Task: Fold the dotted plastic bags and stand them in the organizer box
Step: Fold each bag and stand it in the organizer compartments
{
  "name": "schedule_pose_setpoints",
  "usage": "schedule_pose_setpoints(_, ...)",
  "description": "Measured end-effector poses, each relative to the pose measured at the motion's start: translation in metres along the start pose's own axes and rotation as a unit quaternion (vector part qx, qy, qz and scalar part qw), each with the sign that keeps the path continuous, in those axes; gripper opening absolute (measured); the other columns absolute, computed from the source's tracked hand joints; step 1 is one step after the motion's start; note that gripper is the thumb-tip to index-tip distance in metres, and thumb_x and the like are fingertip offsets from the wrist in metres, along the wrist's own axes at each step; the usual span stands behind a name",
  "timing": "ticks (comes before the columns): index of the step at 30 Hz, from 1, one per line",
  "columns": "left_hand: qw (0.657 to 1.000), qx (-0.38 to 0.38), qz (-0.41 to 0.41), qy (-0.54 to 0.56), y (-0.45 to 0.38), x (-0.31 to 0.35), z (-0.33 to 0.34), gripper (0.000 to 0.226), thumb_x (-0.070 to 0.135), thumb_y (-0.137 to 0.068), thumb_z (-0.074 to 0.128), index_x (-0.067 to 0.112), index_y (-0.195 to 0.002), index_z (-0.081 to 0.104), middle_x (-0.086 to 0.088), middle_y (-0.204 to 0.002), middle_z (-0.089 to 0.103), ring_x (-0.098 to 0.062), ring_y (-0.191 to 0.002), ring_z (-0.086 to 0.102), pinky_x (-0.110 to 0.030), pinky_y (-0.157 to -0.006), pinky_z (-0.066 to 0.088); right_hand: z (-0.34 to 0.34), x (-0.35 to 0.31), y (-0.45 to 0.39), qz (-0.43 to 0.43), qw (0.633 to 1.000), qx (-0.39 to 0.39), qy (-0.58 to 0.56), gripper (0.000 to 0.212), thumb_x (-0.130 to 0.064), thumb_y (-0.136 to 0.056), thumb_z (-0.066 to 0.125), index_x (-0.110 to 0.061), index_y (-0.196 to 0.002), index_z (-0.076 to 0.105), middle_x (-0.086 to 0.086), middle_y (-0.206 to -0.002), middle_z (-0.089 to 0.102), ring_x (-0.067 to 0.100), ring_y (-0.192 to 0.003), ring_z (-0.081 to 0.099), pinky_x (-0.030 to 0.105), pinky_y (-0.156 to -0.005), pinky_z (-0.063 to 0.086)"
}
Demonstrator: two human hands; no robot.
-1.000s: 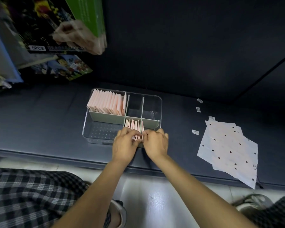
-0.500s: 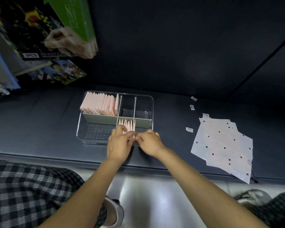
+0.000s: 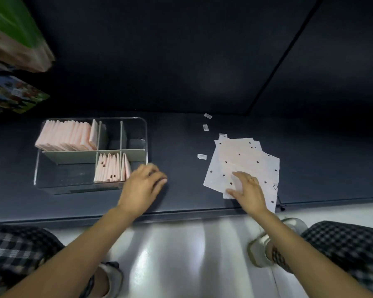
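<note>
Right hand point(image 3: 249, 191) already on the loose stack of dotted plastic bags point(image 3: 243, 162), fingers spread flat, tips resting on the stack's near-left part; nothing pinched yet. Left hand point(image 3: 143, 186) well apart from the stack, hovering just off the organizer box's point(image 3: 145, 134) near right corner, fingers loosely curled, holding nothing. So right hand nearer by far; pick falls to it.

Stack sits toward the right of the tabletop point(image 3: 177, 203), near the front edge, one corner overhanging that edge. Sheets fanned and skewed, long axis running roughly from front edge to back, tilted a bit. Bulk of the stack lies ahead and right of the fingertips. Likely next: peel the top sheet off and drag it left into the bare gap between stack and box for folding.

Bags flat, pale pinkish-white, thin, black dots scattered. Probably slippery and clingy; risk of lifting two at once.

Folded bags point(image 3: 112, 168) standing upright in the box's near right compartment, more folded ones point(image 3: 65, 136) packed in the far left. Small white tabs point(image 3: 201, 156) scattered left of the stack.
</note>
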State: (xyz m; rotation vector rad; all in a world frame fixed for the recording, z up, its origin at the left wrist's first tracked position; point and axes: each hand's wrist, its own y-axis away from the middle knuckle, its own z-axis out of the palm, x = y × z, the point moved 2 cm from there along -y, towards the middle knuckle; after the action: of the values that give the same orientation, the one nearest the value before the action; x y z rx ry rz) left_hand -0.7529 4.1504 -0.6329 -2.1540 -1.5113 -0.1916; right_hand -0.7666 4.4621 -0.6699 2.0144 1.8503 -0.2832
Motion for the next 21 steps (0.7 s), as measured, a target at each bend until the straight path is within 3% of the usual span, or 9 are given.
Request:
schedule_pose_setpoints(3, 0.99, -0.131, 0.042, 0.035, 0.003, 0.021, 0.034, 0.019, 0.026, -0.091, 0.062, 0.017, -0.106, 0.069, -0.003, -0.111, 0.062, -0.025, -0.1, 0.057, -0.037, -0.086, 0.049, 0.003, 0.031, 0.007, 0.008, 0.999, -0.04, -0.013, 0.055, -0.025, -0.081, 0.073, -0.013, -0.131, 0.052, 0.003, -0.139, 0.045, 0.025, -0.125, 0.039, 0.027, -0.101, 0.032)
schedule_pose_setpoints(5, 0.97, -0.24, 0.017, 0.024, 0.012, 0.022, 0.058, 0.036, 0.038, -0.095, 0.051, 0.027, -0.129, 0.056, 0.004, -0.142, 0.043, -0.018, -0.129, 0.039, -0.031, -0.106, 0.034, 0.007, 0.041, 0.01, 0.0, 0.999, -0.008, -0.04, 0.036, -0.016, -0.083, 0.07, -0.009, -0.117, 0.062, 0.003, -0.133, 0.052, 0.024, -0.121, 0.045, 0.023, -0.095, 0.035)
schedule_pose_setpoints(7, 0.956, -0.292, 0.006, 0.01, 0.02, 0.018, 0.073, 0.044, 0.044, -0.095, 0.047, 0.033, -0.138, 0.044, 0.011, -0.154, 0.023, -0.01, -0.142, 0.019, -0.027, -0.114, 0.02, 0.01, 0.046, 0.012, -0.008, 0.998, 0.021, -0.066, 0.021, -0.008, -0.086, 0.065, -0.004, -0.107, 0.066, 0.003, -0.124, 0.058, 0.022, -0.114, 0.053, 0.02, -0.09, 0.039)
schedule_pose_setpoints(11, 0.958, -0.286, 0.004, 0.003, 0.023, 0.016, 0.082, 0.048, 0.046, -0.093, 0.049, 0.037, -0.14, 0.04, 0.014, -0.156, 0.017, -0.009, -0.143, 0.014, -0.026, -0.114, 0.012, 0.01, 0.052, 0.012, -0.014, 0.994, 0.031, -0.103, 0.012, 0.003, -0.087, 0.057, -0.003, -0.088, 0.067, 0.006, -0.121, 0.06, 0.02, -0.104, 0.057, 0.025, -0.086, 0.043)
schedule_pose_setpoints(16, 0.965, -0.258, -0.02, 0.034, 0.017, 0.024, 0.082, 0.046, 0.045, -0.091, 0.055, 0.036, -0.135, 0.045, 0.013, -0.149, 0.031, -0.011, -0.138, 0.025, -0.028, -0.111, 0.023, -0.001, 0.033, 0.008, -0.05, 0.991, 0.002, -0.122, 0.017, -0.009, -0.094, 0.052, -0.008, -0.107, 0.063, 0.003, -0.114, 0.063, 0.018, -0.11, 0.053, 0.025, -0.09, 0.041)
schedule_pose_setpoints(19, 0.97, -0.232, -0.005, 0.078, 0.006, 0.035, 0.08, 0.059, 0.039, -0.086, 0.064, 0.035, -0.14, 0.039, 0.015, -0.148, 0.031, -0.009, -0.137, 0.026, -0.031, -0.112, 0.026, -0.006, 0.0, 0.01, -0.083, 0.979, -0.078, -0.169, 0.007, -0.014, -0.097, 0.05, -0.013, -0.096, 0.056, 0.0, -0.097, 0.067, 0.019, -0.09, 0.059, 0.032, -0.082, 0.045)
schedule_pose_setpoints(21, 0.968, -0.222, -0.015, 0.116, 0.003, 0.043, 0.08, 0.068, 0.034, -0.081, 0.07, 0.034, -0.141, 0.037, 0.016, -0.146, 0.033, -0.008, -0.134, 0.028, -0.027, -0.112, 0.026, -0.003, -0.021, 0.013, -0.092, 0.971, -0.13, -0.178, 0.004, -0.016, -0.095, 0.052, -0.016, -0.091, 0.054, -0.006, -0.08, 0.065, 0.008, -0.075, 0.058, 0.025, -0.072, 0.044)
